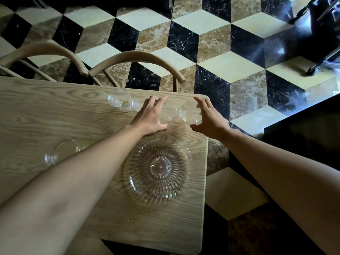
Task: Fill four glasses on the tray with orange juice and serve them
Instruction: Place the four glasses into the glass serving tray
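So there are four clear glasses on the wooden table, all empty as far as I can see, and none of them are on the tray. The left hand is curled around one glass and the right hand is wrapped around another glass, the two sitting just beside each other near the table's far right corner, about 12 o'clock from the tray. A third glass is over at roughly 11 o'clock near the far edge, with what looks like a smaller bit of glass touching it, hard to tell what. The fourth glass is at 9 o'clock from the tray, partly hidden behind the left forearm. One ribbed glass tray sits near the right edge, with nothing on it, and the left forearm crosses its left rim. Two curved chair backs stand past the far edge, on a cube-pattern tiled floor. Something dark with a wheel sits at 2 o'clock.
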Demonstrator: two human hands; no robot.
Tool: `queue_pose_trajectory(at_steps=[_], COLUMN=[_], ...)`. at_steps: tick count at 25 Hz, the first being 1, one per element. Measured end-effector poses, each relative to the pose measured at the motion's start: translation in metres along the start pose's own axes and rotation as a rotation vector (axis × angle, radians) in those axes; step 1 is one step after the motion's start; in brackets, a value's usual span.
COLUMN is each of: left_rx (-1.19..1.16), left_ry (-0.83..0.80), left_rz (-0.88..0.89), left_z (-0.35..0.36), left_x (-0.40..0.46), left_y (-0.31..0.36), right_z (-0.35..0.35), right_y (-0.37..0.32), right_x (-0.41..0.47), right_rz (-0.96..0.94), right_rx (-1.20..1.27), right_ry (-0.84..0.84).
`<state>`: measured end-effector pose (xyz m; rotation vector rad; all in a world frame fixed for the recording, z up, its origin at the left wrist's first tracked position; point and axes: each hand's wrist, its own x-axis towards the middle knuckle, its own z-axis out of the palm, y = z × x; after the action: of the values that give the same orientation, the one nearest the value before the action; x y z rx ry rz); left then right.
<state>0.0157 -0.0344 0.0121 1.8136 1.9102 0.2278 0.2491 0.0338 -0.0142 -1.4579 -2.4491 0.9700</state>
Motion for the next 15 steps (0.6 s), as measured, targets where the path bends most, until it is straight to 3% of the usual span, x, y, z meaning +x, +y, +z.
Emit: queue_pose_trajectory(at_steps=[6,15], left_rx=[-0.084,-0.112], left_ry=[0.094,0.128], left_rz=[-0.085,-0.104], left_z=[0.012,0.015], left_x=[-0.067,-0.142], left_y=[-0.003,-0.030], right_z=[0.003,0.051], right_y=[-0.031,-0.070], right_x=[-0.045,-0.116], right_rz=[-0.030,0.095], right_rx=[0.026,0.106], right_ry=[0.006,0.054])
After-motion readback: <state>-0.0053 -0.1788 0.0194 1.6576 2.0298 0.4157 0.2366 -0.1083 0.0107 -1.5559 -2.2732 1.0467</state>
